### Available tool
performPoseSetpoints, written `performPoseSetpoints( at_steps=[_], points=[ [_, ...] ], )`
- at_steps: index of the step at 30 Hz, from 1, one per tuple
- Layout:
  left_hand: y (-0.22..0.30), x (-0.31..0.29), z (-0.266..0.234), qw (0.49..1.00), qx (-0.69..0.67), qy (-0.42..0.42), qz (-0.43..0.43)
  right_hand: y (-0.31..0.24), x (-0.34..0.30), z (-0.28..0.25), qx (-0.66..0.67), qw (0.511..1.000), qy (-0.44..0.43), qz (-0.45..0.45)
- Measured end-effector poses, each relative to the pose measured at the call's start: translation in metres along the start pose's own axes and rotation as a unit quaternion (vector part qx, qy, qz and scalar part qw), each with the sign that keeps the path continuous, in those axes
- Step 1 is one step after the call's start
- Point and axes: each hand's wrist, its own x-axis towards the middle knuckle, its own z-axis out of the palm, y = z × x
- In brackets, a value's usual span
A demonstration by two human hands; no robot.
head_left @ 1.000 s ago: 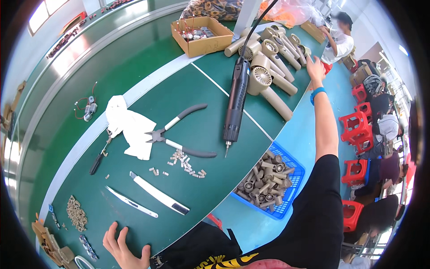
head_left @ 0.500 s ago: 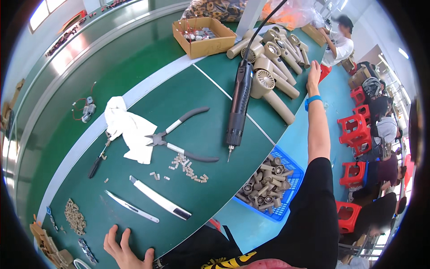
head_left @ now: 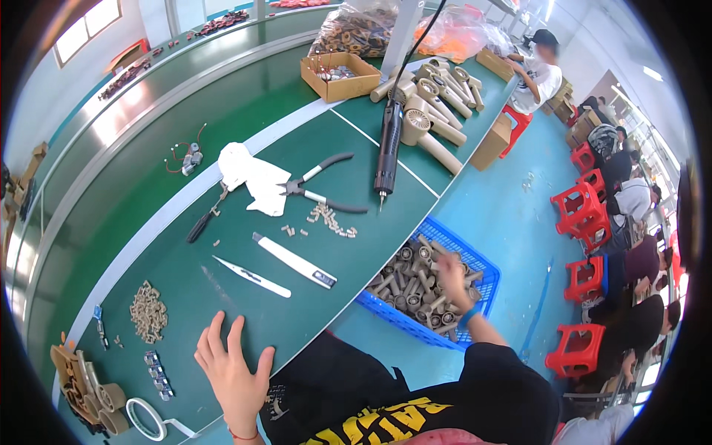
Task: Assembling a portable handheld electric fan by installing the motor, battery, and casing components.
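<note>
The left hand (head_left: pixel 233 371) lies flat on the green desk (head_left: pixel 245 297) at its near edge, fingers spread wide and holding nothing. Just left of it sit a roll of tape (head_left: pixel 144 419) and a stack of tan parts (head_left: pixel 89 386). Beyond the fingers lie a thin white blade (head_left: pixel 252 277) and a longer white tool (head_left: pixel 293 259), side by side but apart.

The right hand (head_left: pixel 452 282) reaches down off the desk's edge into a blue basket (head_left: pixel 482 271) that stands on the floor beside the desk, full of tan handle parts (head_left: pixel 408 285). The hand is blurred; its grip rests among the parts, and I cannot tell whether it has closed on one.

Farther out on the desk are a pile of small tan pieces (head_left: pixel 148 311), a scatter of tiny bits (head_left: pixel 330 221), black-handled pliers (head_left: pixel 322 189) touching a white cloth (head_left: pixel 248 178), and a black screwdriver (head_left: pixel 200 222). An electric screwdriver (head_left: pixel 387 148) hangs on a cable, tip just above the desk. Behind it lie tan hair-dryer shells (head_left: pixel 430 104), a cardboard box (head_left: pixel 340 76) and bags of parts (head_left: pixel 356 30). A person in white (head_left: pixel 538 74) works at the far end, near red stools (head_left: pixel 586 215).
</note>
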Motion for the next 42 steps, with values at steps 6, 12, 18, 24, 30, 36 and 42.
performPoseSetpoints(
  at_steps=[6,12,18,24,30,36,42],
  points=[
    [-0.001,-0.002,-0.002,0.999,0.001,-0.012,0.049,0.123,-0.153,0.077,-0.140,0.979,-0.050,-0.136],
    [-0.004,-0.005,-0.005,0.997,0.030,-0.044,0.052,0.123,-0.098,0.090,-0.128,0.979,-0.083,0.132],
    [0.012,0.005,0.003,0.991,0.104,-0.081,0.009,0.263,-0.069,0.198,-0.109,0.921,-0.373,-0.004],
    [-0.016,0.000,0.007,0.995,0.050,-0.078,0.023,0.439,-0.032,0.228,-0.150,0.940,-0.305,-0.026],
    [0.008,0.000,0.020,0.982,0.170,-0.082,0.006,0.212,-0.059,0.247,-0.282,0.859,-0.327,0.275],
    [0.014,0.016,0.023,0.988,0.130,-0.058,0.062,0.217,-0.037,0.186,-0.422,0.882,-0.135,0.157],
    [0.008,0.009,0.023,0.981,0.168,-0.084,0.059,0.235,-0.040,0.160,-0.497,0.800,-0.287,0.175]
  ],
)
